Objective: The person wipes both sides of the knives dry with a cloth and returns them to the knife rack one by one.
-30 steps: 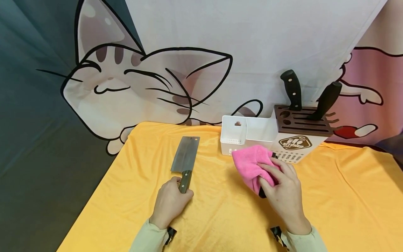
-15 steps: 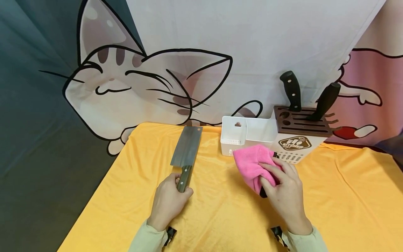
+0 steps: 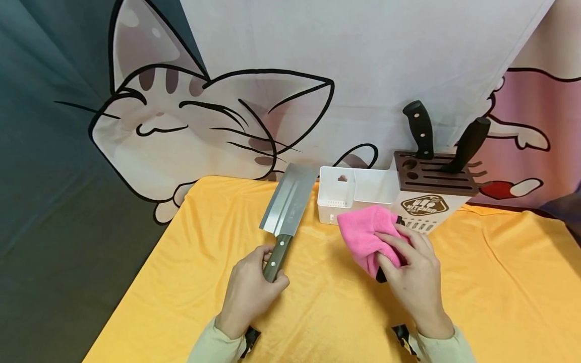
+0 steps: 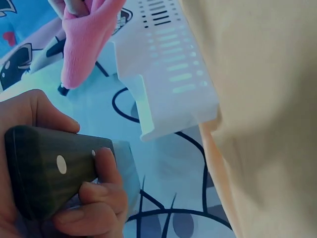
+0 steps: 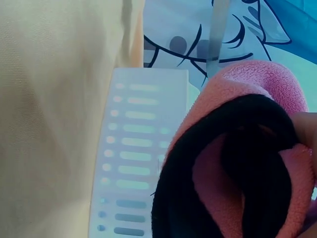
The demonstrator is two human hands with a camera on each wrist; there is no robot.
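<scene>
My left hand (image 3: 251, 292) grips the dark riveted handle of a cleaver (image 3: 292, 199). Its broad steel blade is raised off the cloth and points away, leaning right toward the white rack. In the left wrist view the fingers curl round the handle, and the cleaver (image 4: 57, 166) shows mostly its handle end. My right hand (image 3: 415, 280) pinches a bunched pink cloth (image 3: 367, 237) with black edging, held in front of the rack. Close up in the right wrist view, the cloth (image 5: 277, 82) shows its folds and black border, while little of the hand is visible.
A white knife rack (image 3: 358, 206) with a brown slotted top (image 3: 436, 174) stands at the table's back edge. Two black-handled knives (image 3: 419, 128) stick up from it. Yellow cloth (image 3: 327, 312) covers the table, and a cat-printed curtain (image 3: 227, 126) hangs behind.
The left hand has lifted the cleaver and swung its blade up and to the right, toward the rack. My right hand and the pink cloth have shifted only slightly.
</scene>
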